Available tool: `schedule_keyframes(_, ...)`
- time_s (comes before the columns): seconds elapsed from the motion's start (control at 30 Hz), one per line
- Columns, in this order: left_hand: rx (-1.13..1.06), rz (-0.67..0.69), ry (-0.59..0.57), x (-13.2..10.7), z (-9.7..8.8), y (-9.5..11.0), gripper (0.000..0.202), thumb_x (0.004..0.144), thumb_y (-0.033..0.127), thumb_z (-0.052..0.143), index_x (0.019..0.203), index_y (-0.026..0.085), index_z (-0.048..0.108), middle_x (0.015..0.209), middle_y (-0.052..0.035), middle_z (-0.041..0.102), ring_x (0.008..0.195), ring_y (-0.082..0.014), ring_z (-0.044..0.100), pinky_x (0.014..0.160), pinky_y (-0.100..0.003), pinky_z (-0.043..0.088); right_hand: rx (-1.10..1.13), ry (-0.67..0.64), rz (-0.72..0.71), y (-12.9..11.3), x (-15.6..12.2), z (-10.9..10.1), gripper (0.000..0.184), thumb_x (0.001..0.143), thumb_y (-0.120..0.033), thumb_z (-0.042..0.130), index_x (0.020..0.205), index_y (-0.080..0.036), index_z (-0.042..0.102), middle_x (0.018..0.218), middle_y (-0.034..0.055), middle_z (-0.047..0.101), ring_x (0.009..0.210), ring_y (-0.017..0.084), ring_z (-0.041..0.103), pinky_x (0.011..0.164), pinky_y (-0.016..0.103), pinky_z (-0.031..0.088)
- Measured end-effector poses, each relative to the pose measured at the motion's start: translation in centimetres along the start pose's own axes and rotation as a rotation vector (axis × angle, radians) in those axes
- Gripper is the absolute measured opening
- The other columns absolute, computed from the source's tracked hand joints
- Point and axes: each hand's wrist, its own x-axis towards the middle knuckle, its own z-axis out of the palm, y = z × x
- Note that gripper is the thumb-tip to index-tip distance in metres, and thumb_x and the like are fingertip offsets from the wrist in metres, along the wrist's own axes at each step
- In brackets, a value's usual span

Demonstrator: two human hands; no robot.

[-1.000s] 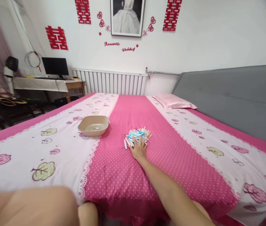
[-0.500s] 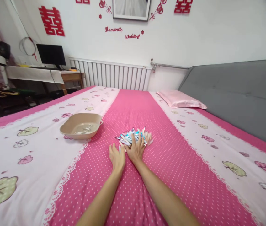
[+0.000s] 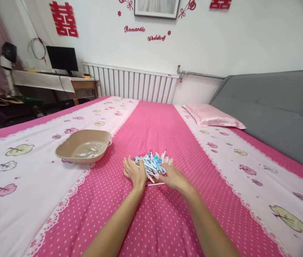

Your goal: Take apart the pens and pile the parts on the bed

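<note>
Heap of pen-like sticks on bed, between both hands; left hand loosely cupped at its left edge, fingers slightly spread; right hand at right edge, cannot tell if gripping. Probably best: palms low, even inward pressure, so loose ones don't roll. Right fingertips hidden; small bits in basin unclear

Plastic basin, glossy cloth pillow

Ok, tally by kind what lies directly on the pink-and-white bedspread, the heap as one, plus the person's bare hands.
Shallow beige plastic basin: 1
Shiny pink fabric pillow: 1
Heap of slim multicoloured sticks: 1
Bare left hand and right hand: 2
Total: 5
</note>
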Motion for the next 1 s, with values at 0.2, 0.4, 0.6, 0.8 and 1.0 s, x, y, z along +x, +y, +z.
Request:
schedule_keyframes(0.2,-0.167,0.277,-0.230,1.4,-3.7,7.0,0.043,0.080,0.038,0.047,0.116,0.015,0.047,0.125,-0.0152,0.047,0.117,-0.0255,0.043,0.097,-0.044,0.029,0.411,0.440,-0.002,-2.4,-0.1,-5.9,0.039,0.078,-0.044,0.050,0.107,-0.020,0.059,0.103,0.0093,0.063,0.086,0.019,0.059,0.076,0.032,0.044)
schedule_keyframes(0.4,-0.417,0.417,-0.554,-1.1,-6.5,8.1,0.036,0.085,0.042,0.039,0.076,0.015,0.061,0.068,-0.0025,0.060,0.066,-0.0140,0.056,0.061,-0.023,0.041,0.752,0.536,-0.121,-3.9,-1.8,-3.7,0.045,0.085,-0.051,0.034,0.082,-0.016,0.062,0.065,0.0029,0.059,0.052,0.011,0.051,0.051,0.024,0.040)
schedule_keyframes(0.6,-0.526,0.264,-0.574,-0.8,-5.6,6.3,0.052,0.084,0.054,0.031,0.052,0.016,0.047,0.045,0.0023,0.044,0.041,-0.0089,0.044,0.043,-0.020,0.032,0.806,0.430,-0.141,-4.7,-0.1,-0.9,0.068,0.082,-0.064,0.007,0.051,-0.017,0.045,0.044,-0.0024,0.035,0.042,0.008,0.034,0.044,0.022,0.026)
schedule_keyframes(0.8,-0.430,0.266,-0.692,0.1,-6.0,6.1,0.067,0.082,0.061,0.009,0.038,0.019,0.036,0.037,-0.0006,0.043,0.040,-0.0102,0.043,0.045,-0.021,0.035,0.886,0.139,-0.120,-4.9,0.9,1.9,0.071,0.075,-0.071,-0.002,0.047,-0.018,0.035,0.043,-0.0020,0.035,0.042,0.008,0.035,0.045,0.022,0.028)
schedule_keyframes(1.0,-0.299,0.244,-0.689,0.5,-6.4,5.8,0.068,0.079,0.064,-0.001,0.037,0.020,0.030,0.037,0.0007,0.035,0.039,-0.0102,0.036,0.045,-0.023,0.030,0.794,0.125,-0.052,-4.2,0.8,0.7,0.070,0.072,-0.073,-0.006,0.044,-0.019,0.029,0.041,-0.0025,0.030,0.041,0.008,0.031,0.045,0.023,0.027)
